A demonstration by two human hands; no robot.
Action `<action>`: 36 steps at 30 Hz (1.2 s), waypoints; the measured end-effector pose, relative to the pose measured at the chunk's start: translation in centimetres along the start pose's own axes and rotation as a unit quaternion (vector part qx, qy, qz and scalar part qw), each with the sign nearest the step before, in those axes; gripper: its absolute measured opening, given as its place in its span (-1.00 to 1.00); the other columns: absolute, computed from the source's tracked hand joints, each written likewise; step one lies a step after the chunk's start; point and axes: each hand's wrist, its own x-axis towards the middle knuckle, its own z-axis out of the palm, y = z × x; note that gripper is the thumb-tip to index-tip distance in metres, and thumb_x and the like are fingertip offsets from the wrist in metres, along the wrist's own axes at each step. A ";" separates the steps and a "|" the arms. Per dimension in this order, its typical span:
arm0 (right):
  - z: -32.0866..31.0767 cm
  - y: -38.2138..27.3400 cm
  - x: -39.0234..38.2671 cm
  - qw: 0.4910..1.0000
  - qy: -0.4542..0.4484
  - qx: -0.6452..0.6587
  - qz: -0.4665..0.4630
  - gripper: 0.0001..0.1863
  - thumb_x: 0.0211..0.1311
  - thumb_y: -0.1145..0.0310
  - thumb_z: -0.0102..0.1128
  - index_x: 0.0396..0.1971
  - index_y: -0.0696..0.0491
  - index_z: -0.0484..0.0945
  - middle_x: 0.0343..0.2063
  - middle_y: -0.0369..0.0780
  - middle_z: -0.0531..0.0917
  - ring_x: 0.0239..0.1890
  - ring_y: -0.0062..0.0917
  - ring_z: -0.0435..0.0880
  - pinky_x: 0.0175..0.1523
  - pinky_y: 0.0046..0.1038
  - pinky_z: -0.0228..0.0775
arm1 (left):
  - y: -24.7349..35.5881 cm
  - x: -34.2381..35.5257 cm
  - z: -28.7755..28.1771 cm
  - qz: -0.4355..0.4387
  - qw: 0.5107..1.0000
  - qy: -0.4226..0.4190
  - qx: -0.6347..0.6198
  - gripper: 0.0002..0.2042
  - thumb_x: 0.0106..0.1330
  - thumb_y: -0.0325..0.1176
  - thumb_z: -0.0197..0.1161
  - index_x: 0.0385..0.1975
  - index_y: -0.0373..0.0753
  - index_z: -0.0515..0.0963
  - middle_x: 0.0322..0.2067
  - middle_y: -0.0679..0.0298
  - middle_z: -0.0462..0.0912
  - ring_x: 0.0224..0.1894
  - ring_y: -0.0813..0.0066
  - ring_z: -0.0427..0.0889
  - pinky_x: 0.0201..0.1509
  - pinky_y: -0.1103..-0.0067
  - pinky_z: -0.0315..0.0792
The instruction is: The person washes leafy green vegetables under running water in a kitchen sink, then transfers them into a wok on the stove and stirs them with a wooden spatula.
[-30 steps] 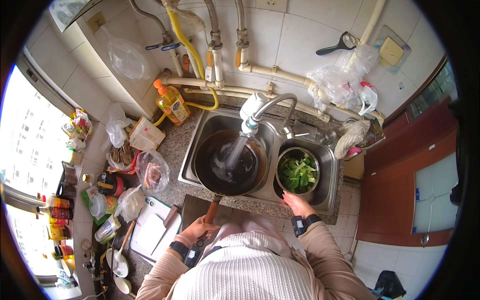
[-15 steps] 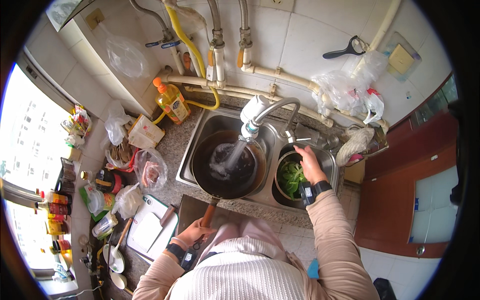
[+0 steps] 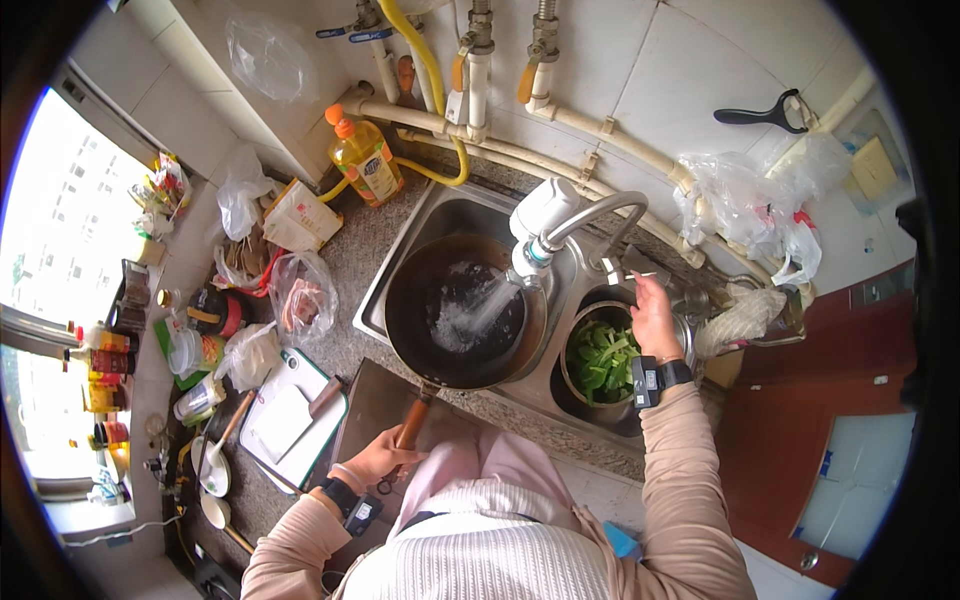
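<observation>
Left hand [image 3: 378, 455]: nearest the body, its fingers closed around the lower end of the wooden handle [image 3: 414, 420].
Chopping board [image 3: 335, 398]: on the counter beyond the left forearm, a cleaver [image 3: 285, 424] lying flat on it.
Greens pot [image 3: 568, 362]: in the right basin, with loose leafy greens [image 3: 602, 358] inside, just beside the right wrist.
Wok [image 3: 408, 335]: over the left basin, handle toward the person, water foaming in its dark bowl. A firm, level hold probably works best; tipping it nearer could send water over the rim.
Right hand [image 3: 652, 318]: raised past the pot, fingers extended rather than curled, tips at the tap lever [image 3: 636, 277]; whether they touch or pinch it, I cannot tell. A small, gentle push should suit the lever, with the sleeve clear of the greens.
Tap [image 3: 612, 203]: its white filter head sends a slanting stream into the wok; aiming at the middle should limit splashing.
Detergent bottle [image 3: 367, 165]: orange-capped, behind the sink near the wall pipes [image 3: 560, 116].
</observation>
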 end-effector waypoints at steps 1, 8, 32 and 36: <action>0.1 -0.3 0.0 1.000 0.001 -0.017 -0.005 -0.25 0.11 0.07 0.24 0.34 -0.09 0.28 0.39 -0.34 0.25 0.49 -0.55 -0.07 0.43 -0.14 -0.61 | 0.0 -0.2 0.3 0.000 1.000 -0.003 -0.008 -0.73 0.22 -0.50 0.34 -0.33 -0.16 0.30 -0.64 0.40 0.37 -0.67 0.61 0.37 -0.59 0.63 0.25; -2.1 -1.3 1.0 0.997 -0.060 -0.051 0.004 -0.26 0.26 0.12 0.11 0.42 -0.06 0.13 0.41 -0.28 0.22 0.48 -0.46 0.04 0.47 -0.12 -0.47 | -0.8 -3.9 2.9 0.032 0.998 0.007 -0.044 -0.75 0.22 -0.55 0.31 -0.32 -0.17 0.31 -0.64 0.42 0.37 -0.68 0.66 0.34 -0.60 0.65 0.24; 26.3 21.7 -26.6 0.887 -0.384 -0.251 0.050 -0.80 0.29 0.49 0.07 -0.11 0.07 0.55 -0.22 -0.30 0.65 -0.30 -0.62 0.66 -0.25 -0.61 0.47 | -24.6 -34.6 6.4 0.255 0.795 0.384 -0.394 -0.72 0.22 -0.36 0.37 -0.38 -0.13 0.31 -0.66 0.45 0.37 -0.73 0.70 0.35 -0.67 0.71 0.25; 31.1 28.4 -33.9 0.813 -0.491 -0.302 0.081 -0.78 0.31 0.45 0.07 -0.08 0.09 0.54 -0.19 -0.24 0.66 -0.30 -0.57 0.68 -0.24 -0.57 0.50 | -28.7 -40.4 4.8 0.287 0.707 0.478 -0.435 -0.73 0.20 -0.39 0.38 -0.36 -0.15 0.33 -0.66 0.45 0.36 -0.70 0.68 0.36 -0.62 0.70 0.29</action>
